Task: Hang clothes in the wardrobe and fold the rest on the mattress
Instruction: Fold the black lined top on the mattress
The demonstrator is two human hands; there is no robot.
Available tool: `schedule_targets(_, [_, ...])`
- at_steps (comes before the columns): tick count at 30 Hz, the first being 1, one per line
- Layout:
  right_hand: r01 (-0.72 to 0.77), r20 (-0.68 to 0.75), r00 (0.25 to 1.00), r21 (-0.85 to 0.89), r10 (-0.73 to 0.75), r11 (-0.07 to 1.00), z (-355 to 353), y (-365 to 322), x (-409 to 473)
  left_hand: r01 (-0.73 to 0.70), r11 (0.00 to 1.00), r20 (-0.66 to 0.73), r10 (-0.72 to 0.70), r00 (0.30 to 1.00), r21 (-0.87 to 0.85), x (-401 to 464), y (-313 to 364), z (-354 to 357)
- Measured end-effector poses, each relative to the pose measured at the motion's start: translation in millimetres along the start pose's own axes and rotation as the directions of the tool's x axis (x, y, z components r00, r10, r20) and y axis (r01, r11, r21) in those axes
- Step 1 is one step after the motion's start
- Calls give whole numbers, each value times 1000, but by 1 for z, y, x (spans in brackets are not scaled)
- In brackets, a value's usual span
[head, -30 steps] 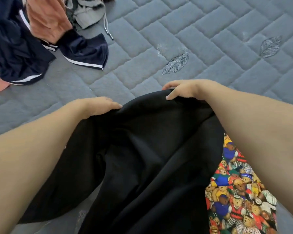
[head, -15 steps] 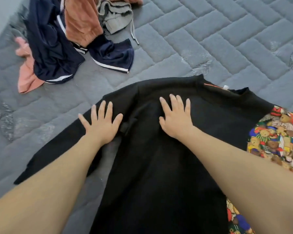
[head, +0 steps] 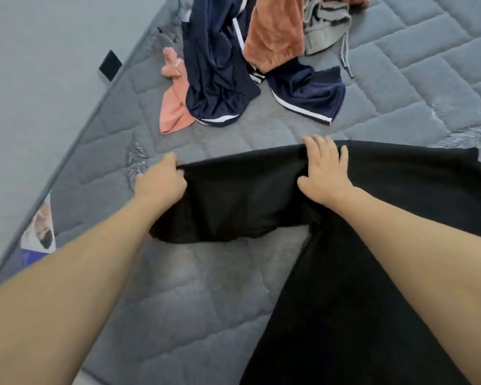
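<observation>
A black long-sleeved top (head: pixel 358 273) lies spread on the grey quilted mattress (head: pixel 178 301), its left sleeve stretched out to the left. My left hand (head: pixel 161 176) pinches the cuff end of that sleeve with curled fingers. My right hand (head: pixel 324 173) lies flat with straight fingers on the sleeve near the shoulder, fingertips at the top edge of the cloth.
A heap of clothes sits at the far side of the mattress: navy striped garments (head: pixel 220 70), a rust fleece piece (head: pixel 275 31), a grey hooded piece (head: pixel 322 26) and a pink cloth (head: pixel 175 107). The mattress edge (head: pixel 75 140) curves down the left beside a grey floor.
Both hands were pressing flat on the top's middle half a second ago. My left hand has moved out left and taken the sleeve end; my right hand has shifted to the sleeve's base.
</observation>
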State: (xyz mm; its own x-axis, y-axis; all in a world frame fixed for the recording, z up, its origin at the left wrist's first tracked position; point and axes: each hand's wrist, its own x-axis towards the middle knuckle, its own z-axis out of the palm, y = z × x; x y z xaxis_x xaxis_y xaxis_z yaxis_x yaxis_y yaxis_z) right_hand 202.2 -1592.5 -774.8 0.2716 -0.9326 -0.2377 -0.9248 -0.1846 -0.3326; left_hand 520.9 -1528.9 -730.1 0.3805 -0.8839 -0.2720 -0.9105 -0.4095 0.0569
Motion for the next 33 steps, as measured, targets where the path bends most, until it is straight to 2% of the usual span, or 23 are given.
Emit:
schedule_targets(1, [14, 23, 1000, -49, -13, 999, 1, -1, 1, 24, 996, -152, -10, 988, 90, 19, -2, -18])
schedule_targets(2, [39, 32, 999, -99, -35, 994, 3, 0, -1, 66, 983, -244, -22, 970, 171, 35, -2, -33])
schedule_targets(4, [67, 20, 998, -166, -65, 984, 8, 3, -8, 138, 975, -286, -85, 954, 172, 53, 11, -43])
schedule_targets(6, [15, -8, 1000, -205, -17, 979, 14, 15, -17, 63, 995, -206, -46, 977, 75, 46, 42, -26])
schedule_targets(8, [-115, -20, 993, -235, 113, 965, 20, 36, -27, -153, 988, -73, 150, 986, -33, 19, 83, 9])
schedule_targets(10, [-261, -38, 965, -222, 259, 940, 27, 65, -39, -357, 931, 86, 363, 928, -77, -12, 116, 48])
schedule_targets(12, [-328, -73, 945, -191, 320, 925, 33, 87, -48, -457, 889, 219, 452, 864, -32, -29, 128, 82])
schedule_targets(16, [-258, -142, 963, -220, 230, 941, 46, 99, -47, -424, 896, 226, 390, 893, 130, -17, 121, 117])
schedule_targets(20, [-230, -147, 969, -223, 200, 947, 43, 104, -43, -345, 913, 288, 278, 917, 218, -16, 139, 108])
schedule_targets(21, [-211, -140, 973, -211, 185, 954, 40, 106, -45, -294, 936, 264, 238, 935, 195, -26, 152, 104])
schedule_targets(23, [-141, -126, 985, -181, 119, 973, 34, 111, -52, -265, 964, 174, 260, 950, 6, -57, 186, 99])
schedule_targets(24, [-102, -124, 989, -177, 81, 979, 33, 116, -60, -322, 941, 124, 333, 935, -106, -76, 200, 100])
schedule_targets(25, [-74, -126, 991, -172, 53, 982, 32, 122, -70, -429, 891, 100, 445, 890, -150, -98, 208, 105])
schedule_targets(27, [-73, -132, 990, -152, 53, 986, 30, 142, -98, -645, 764, 164, 634, 756, 22, -131, 205, 121])
schedule_targets(28, [-91, -127, 989, -143, 73, 986, 29, 154, -116, -663, 735, 224, 629, 744, 141, -138, 195, 128])
schedule_targets(31, [-191, -110, 978, -165, 175, 967, 23, 205, -183, -497, 814, 207, 453, 867, 299, -144, 183, 136])
schedule_targets(33, [-356, -106, 934, -167, 342, 919, 18, 248, -239, -403, 858, 146, 376, 915, 318, -159, 207, 136])
